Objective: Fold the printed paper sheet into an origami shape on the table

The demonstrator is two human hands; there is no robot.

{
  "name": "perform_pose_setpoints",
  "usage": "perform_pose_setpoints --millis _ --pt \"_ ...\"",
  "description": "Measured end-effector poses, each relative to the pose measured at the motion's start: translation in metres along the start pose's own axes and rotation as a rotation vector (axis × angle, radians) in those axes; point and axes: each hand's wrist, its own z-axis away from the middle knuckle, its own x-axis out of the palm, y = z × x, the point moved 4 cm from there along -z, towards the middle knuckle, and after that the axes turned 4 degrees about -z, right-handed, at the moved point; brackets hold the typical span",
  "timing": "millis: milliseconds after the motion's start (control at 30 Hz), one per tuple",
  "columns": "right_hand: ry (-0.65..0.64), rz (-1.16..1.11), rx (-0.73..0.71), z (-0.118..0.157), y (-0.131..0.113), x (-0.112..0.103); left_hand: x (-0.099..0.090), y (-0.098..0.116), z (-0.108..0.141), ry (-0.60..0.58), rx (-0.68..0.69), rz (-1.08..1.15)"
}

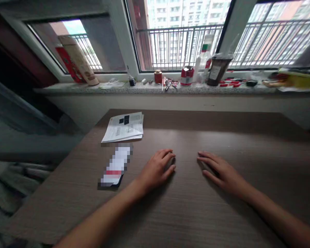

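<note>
My left hand (158, 167) rests on the brown wooden table (186, 213), its fingers loosely curved and thumb apart, with nothing in it. Across a gap to the right, my right hand (220, 171) lies on the same tabletop, fingers and thumb spread, also holding nothing. Left of my left hand is a phone (116, 165) whose lit screen is pixelated. Behind the phone lies a folded printed paper booklet (124, 127) with a dark picture near its top. Neither hand touches the phone or the booklet.
Beyond the table, a stone windowsill (142, 90) carries a red can (187, 75), a dark drink cup (219, 69), a clear bottle (205, 57), a small red jar (158, 76), red-handled tools (232, 82) and leaning red and beige packages (79, 62). Windows rise behind it.
</note>
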Motion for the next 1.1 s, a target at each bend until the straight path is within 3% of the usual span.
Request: perform_pose_setpoints --millis 233,467,800,933,1100 --pt "0.013 -0.005 0.003 0.001 0.008 0.002 -0.024 -0.023 -0.004 0.115 -0.096 -0.079" --pt "0.026 -0.019 0.006 0.001 0.006 0.001 -0.060 -0.076 -0.012 0.213 -0.229 -0.277" --pt "0.030 -0.032 0.004 -0.001 0.005 0.002 -0.089 -0.157 -0.027 0.137 -0.481 -0.434" --pt "0.017 -0.020 0.005 0.000 0.004 0.002 -0.088 -0.171 -0.027 0.081 -0.541 -0.434" --pt "0.016 -0.019 0.001 -0.001 0.004 0.001 -0.084 -0.172 -0.026 0.020 -0.562 -0.431"
